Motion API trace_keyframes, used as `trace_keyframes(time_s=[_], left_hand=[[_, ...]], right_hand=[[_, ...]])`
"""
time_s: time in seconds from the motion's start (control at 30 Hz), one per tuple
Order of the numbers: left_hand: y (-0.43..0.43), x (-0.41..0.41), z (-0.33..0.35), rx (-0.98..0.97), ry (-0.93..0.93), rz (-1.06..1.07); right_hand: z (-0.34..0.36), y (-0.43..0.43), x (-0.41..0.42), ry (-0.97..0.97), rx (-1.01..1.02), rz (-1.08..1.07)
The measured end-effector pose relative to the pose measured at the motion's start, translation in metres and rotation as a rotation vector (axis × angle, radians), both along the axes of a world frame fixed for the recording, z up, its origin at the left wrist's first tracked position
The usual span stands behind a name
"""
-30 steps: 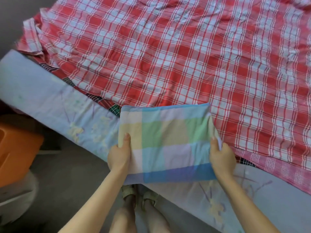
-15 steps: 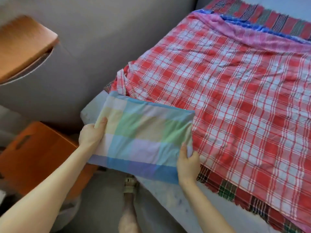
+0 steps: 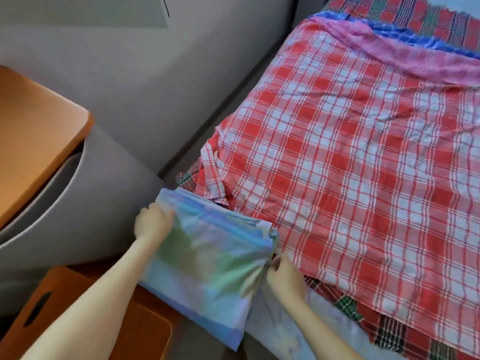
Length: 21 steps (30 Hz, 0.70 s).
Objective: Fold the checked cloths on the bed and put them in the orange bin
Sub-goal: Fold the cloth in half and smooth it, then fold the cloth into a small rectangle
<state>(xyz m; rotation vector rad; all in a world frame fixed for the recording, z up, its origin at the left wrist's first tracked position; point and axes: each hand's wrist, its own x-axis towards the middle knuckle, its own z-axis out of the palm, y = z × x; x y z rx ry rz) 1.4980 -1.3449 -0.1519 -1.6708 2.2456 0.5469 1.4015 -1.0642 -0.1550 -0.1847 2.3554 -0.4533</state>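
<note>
Cloth waiting to be folded covers most of the bed point(image 3: 270, 333). A big red checked cloth point(image 3: 350, 178) lies spread flat to the right of both hands and beyond them. A dark plaid cloth point(image 3: 389, 333) pokes out under its near edge, just past the right forearm. A pink cloth point(image 3: 389, 50) and a blue cloth point(image 3: 415, 38) are bunched at its far end, well away from the hands. None of these looks folded, so I judge most of the job is left.

The orange bin point(image 3: 78, 307) stands on the floor below the left forearm, beside the bed. What shows of it is plain orange, but the arm and the held cloth hide much of it, so I cannot tell whether anything is in it.

One piece is done as far as folding goes. A pastel checked cloth point(image 3: 207, 276), folded into a thick rectangle, hangs in the air between the two hands. Its lower edge is over the bin's near corner and its upper edge is close to the corner of the bed. It looks bound for the bin and is not yet in it.

The left hand point(image 3: 153, 224) grips the cloth's upper left edge, fingers curled round the fabric. The right hand point(image 3: 283, 276) pinches the right-hand edge near its top corner, fingertips closed on the folds. Both are blurred, so finer finger detail is lost.
</note>
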Motion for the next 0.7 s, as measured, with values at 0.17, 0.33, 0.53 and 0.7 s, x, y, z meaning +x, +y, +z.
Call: trace_keyframes(time_s=[0.17, 0.33, 0.53, 0.7], left_hand=[[-0.009, -0.083, 0.0, -0.123, 0.158, -0.122], [0.0, -0.15, -0.025, -0.037, 0.214, -0.083], [-0.004, -0.162, -0.051, 0.035, 0.162, 0.105], [-0.014, -0.151, -0.03, -0.065, 0.214, 0.056]], right_hand=[[-0.02, 0.017, -0.085, 0.221, 0.202, -0.004], [-0.065, 0.061, -0.13, -0.033, 0.524, 0.296], [-0.099, 0.059, -0.147, -0.104, 0.571, 0.448], [-0.107, 0.065, -0.144, -0.121, 0.535, 0.435]])
